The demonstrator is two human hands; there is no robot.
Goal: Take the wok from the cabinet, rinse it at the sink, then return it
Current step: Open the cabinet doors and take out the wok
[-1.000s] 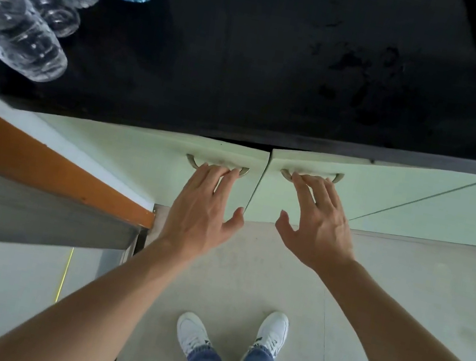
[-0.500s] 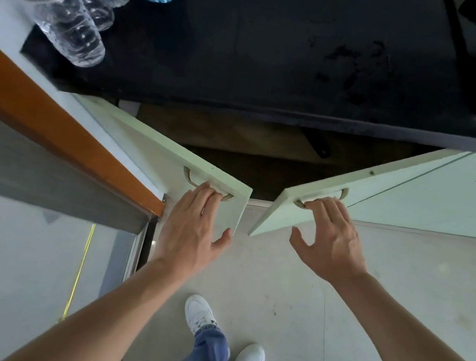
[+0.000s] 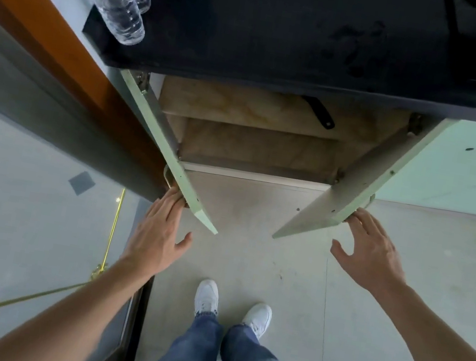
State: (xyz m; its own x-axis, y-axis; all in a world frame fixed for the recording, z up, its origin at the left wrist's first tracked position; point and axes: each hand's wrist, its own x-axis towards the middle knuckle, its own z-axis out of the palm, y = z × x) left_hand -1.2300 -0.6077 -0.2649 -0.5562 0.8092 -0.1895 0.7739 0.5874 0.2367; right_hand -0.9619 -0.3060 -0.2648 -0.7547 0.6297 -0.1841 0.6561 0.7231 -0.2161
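1. The wok is not clearly visible; only a dark handle (image 3: 318, 112) shows at upper centre, inside the cabinet (image 3: 256, 139).
2. The left hand (image 3: 157, 236) and right hand (image 3: 371, 258) rest loose fingers on the door handles, grasping nothing, and hold both doors wide for access.

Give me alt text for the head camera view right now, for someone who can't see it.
Seen from above, a person's left hand and right hand hold two pale green cabinet doors swung wide open under a black countertop. A dark handle pokes out from the upper shelf inside; the wok itself is not clearly visible. Clear plastic water bottles stand on the counter's left end.
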